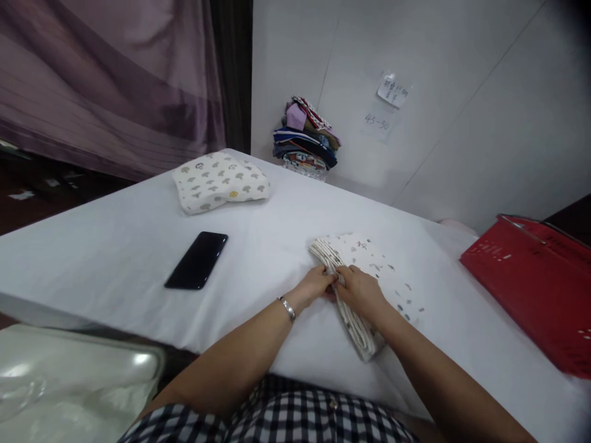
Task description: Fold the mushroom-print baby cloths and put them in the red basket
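Observation:
A white cloth (360,251) printed with small dark motifs lies on the white-covered table in front of me. Its left side shows a stack of layered folds, and the printed face spreads out to the right. My left hand (316,283) pinches the layered edge, with a silver bracelet at the wrist. Close beside it, my right hand (362,291) grips the same edge from above, its thumb near the left fingers. Some fingertips are hidden beneath the folds.
On the table (258,258) lie a black phone (197,261) and a white cloth with grey mushroom-like prints (219,183). A red basket (535,283) stands at the right edge. Folded clothes (305,138) are piled by the wall. A glossy whitish surface (69,375) shows lower left.

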`<state>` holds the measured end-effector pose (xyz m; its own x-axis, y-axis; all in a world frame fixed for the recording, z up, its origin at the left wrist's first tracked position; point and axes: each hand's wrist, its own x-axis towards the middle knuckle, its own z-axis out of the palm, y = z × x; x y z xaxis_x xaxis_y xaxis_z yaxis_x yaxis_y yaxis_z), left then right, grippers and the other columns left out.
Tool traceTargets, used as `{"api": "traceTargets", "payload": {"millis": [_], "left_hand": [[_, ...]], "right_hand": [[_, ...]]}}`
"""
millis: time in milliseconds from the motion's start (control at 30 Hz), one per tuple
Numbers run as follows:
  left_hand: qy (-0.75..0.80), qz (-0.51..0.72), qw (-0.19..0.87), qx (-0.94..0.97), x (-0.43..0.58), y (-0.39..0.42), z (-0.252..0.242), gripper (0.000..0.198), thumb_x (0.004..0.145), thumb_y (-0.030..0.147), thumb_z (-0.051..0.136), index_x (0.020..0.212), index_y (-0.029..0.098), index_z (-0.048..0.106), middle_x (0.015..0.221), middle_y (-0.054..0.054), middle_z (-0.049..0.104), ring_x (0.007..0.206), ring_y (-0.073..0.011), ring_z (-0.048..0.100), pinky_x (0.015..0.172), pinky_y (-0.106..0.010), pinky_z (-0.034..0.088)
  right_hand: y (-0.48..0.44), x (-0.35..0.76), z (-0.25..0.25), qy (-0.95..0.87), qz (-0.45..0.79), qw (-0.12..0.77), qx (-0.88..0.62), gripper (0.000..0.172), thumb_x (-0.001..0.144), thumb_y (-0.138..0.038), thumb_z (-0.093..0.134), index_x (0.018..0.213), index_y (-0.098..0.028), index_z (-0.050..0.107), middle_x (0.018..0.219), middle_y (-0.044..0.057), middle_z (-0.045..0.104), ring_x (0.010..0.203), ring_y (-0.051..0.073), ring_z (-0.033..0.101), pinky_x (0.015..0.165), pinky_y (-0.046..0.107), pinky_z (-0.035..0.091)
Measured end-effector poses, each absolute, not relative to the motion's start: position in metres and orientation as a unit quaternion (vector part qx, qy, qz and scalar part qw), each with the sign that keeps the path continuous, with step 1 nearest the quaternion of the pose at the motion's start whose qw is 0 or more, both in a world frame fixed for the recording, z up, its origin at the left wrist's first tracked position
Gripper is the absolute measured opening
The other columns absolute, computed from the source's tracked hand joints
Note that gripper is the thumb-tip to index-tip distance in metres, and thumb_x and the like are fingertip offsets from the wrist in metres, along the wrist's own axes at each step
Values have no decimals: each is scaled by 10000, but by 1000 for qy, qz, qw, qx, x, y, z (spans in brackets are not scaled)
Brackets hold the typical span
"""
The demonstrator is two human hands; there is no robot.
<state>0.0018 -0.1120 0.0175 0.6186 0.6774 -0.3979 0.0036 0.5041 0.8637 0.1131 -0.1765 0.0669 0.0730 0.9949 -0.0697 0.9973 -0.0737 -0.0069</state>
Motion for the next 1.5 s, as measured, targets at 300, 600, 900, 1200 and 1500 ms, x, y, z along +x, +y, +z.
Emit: {"api": "traceTargets", "payload": {"millis": [300,600,900,1200,1500], "left_hand": [[388,211,775,452,2,-113,20,115,847,156,487,948,132,537,658,-29,617,551,-138,596,556,-285,539],[394,206,770,457,3,-111,16,142,846,150,462,962,130,541,692,-35,626,556,-144,598,587,-318,546],[382,210,786,438,1,-112,22,132,778,172,501,868,137,590,647,-18,627,548,-150,592,553,-305,536],[361,213,783,459,0,-111,18,429,764,498,582,985,130,582,810,-79,670,626,-172,625,566,-303,534],[381,233,758,475,2,-114,14,334,775,382,611,975,121,552,846,-94,656,671,-178,628,530,-274,530]], "right_hand": [[-175,121,64,698,-69,-69,709,345,809,-139,419,1127,-192,543,1027,70,616,918,173,565,758,250,368],[-174,116,64,678,-66,-62,729,513,801,-192,412,1309,-159,349,920,82,660,806,208,598,661,270,358],[-174,116,56,669,-63,-75,737,498,802,-191,415,1293,-141,344,926,96,668,790,225,614,654,281,364],[-185,125,56,618,-179,-211,736,422,777,-266,520,1183,-169,459,921,53,668,713,160,597,648,261,414],[-193,138,63,605,-377,-281,642,246,781,-285,505,935,-191,673,857,22,678,738,145,579,679,258,450]]}}
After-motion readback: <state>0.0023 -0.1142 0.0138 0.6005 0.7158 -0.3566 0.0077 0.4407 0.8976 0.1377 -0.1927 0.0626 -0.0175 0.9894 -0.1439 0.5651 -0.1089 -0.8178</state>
